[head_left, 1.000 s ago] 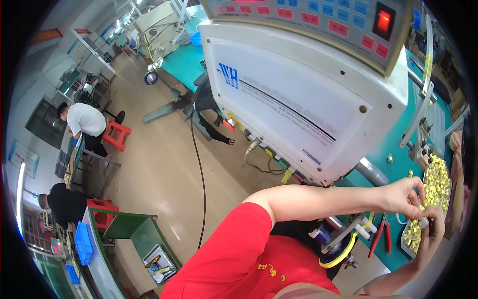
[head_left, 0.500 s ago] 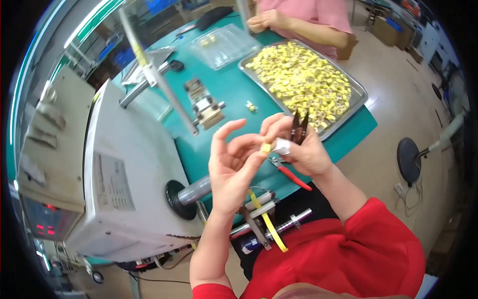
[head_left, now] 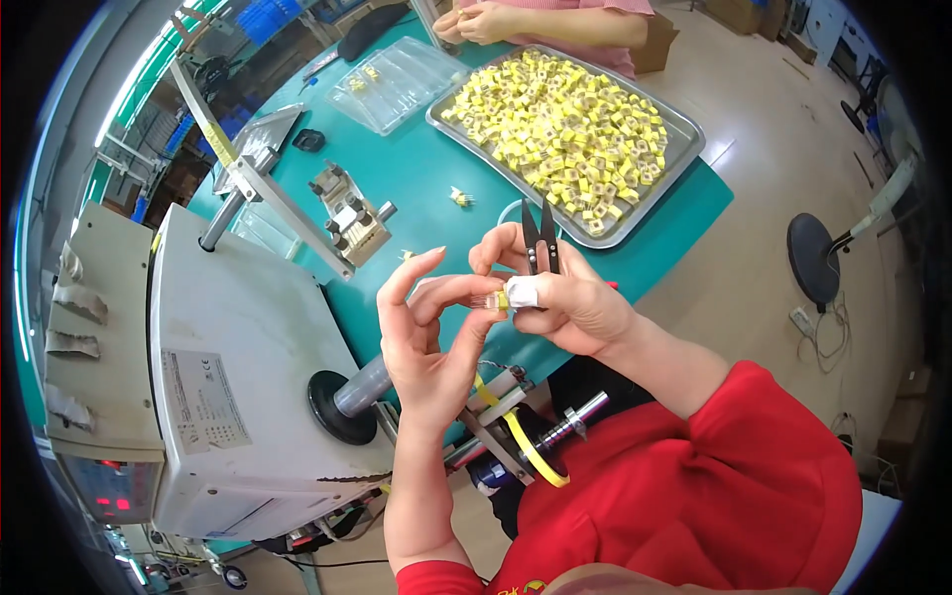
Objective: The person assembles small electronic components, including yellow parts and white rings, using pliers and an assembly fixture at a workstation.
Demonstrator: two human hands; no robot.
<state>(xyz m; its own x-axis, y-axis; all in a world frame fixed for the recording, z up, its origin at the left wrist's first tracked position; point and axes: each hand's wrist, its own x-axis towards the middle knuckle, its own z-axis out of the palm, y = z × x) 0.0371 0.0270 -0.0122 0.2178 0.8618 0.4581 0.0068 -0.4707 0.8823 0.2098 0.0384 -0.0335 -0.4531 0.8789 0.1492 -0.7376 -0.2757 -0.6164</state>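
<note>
Between thumb and forefinger of my left hand (head_left: 421,342) is a small yellow-taped bobbin (head_left: 498,300) with thin metal pins pointing left. My right hand (head_left: 580,302) meets it from the other side, its thumb wrapped in white tape (head_left: 522,292) and touching the bobbin's end. Dark thread snips (head_left: 541,238) are held in the right hand, blades apart and pointing away from me. Which right fingers also touch the bobbin is hidden. A single yellow bobbin with pins (head_left: 461,197) lies on the green table (head_left: 416,213) beyond my hands.
A metal tray (head_left: 684,149) heaped with yellow bobbins stands far right, a clear plastic tray (head_left: 397,84) at the back. On the left are a white machine (head_left: 248,347) and a metal fixture (head_left: 352,220). A yellow tape strip (head_left: 531,446) hangs below. Opposite, a person's hands (head_left: 476,22) work.
My view has shifted, so the table things sit further left. The bobbin has turned and its pins now show. The red-handled pliers are now almost hidden behind my right hand.
</note>
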